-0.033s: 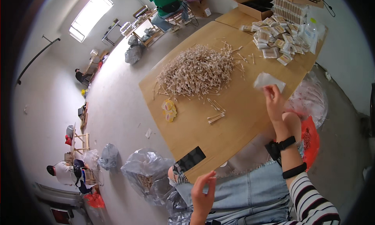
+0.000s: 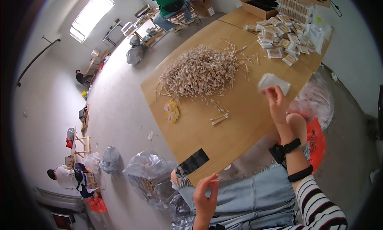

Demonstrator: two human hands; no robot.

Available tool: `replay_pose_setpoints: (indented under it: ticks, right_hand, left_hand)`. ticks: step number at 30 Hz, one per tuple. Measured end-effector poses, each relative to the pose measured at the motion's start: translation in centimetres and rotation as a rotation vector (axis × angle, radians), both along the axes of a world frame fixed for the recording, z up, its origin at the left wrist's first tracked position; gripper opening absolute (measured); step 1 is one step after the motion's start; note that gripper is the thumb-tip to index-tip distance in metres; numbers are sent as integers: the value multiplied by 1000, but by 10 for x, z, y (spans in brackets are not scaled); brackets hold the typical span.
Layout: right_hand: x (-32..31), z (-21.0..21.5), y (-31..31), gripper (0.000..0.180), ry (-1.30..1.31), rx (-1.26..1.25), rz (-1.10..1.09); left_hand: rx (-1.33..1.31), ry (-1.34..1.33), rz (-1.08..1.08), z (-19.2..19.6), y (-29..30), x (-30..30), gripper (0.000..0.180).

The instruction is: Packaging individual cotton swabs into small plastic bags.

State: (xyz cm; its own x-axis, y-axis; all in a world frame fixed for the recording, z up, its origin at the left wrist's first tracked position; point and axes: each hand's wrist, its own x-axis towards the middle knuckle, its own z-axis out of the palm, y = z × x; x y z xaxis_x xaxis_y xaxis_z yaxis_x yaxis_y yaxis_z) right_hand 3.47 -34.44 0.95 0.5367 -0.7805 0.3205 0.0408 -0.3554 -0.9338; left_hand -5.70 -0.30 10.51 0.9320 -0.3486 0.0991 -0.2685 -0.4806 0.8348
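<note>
Shifted slightly leftward since the earlier frame: right hand (image 2: 276, 102). Left to right: yellow labels (image 2: 171, 106); heaped cotton swabs (image 2: 199, 72); left hand (image 2: 204, 202), fingers bent, apparently empty; right hand, thumb and fingertips close, pinch impossible to tell, at clear plastic (image 2: 278, 83) flat on table (image 2: 239, 138). Possible mishap: plastic swept off near edge by a careless brush. Label print: too small to read.

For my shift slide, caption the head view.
Cotton swabs heaped on a table, right hand at clear plastic, left hand near the edge.
</note>
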Motion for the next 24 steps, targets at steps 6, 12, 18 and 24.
replay_pose_setpoints:
  ticks: [6,12,18,24]
  right_hand:
    - [-9,46,83,9,-230,803,735]
    - [-38,50,142,13,-169,1150,1410]
    - [-39,20,157,13,105,1183,1494]
    - [-45,28,181,19,-176,-261,682]
  left_hand:
    - [-181,112,123,-4,5,12,31]
    - [-729,534,264,-3,1,44,34]
    - [-562,639,218,-12,19,42,17]
    - [-263,291,483,-32,29,22,12]
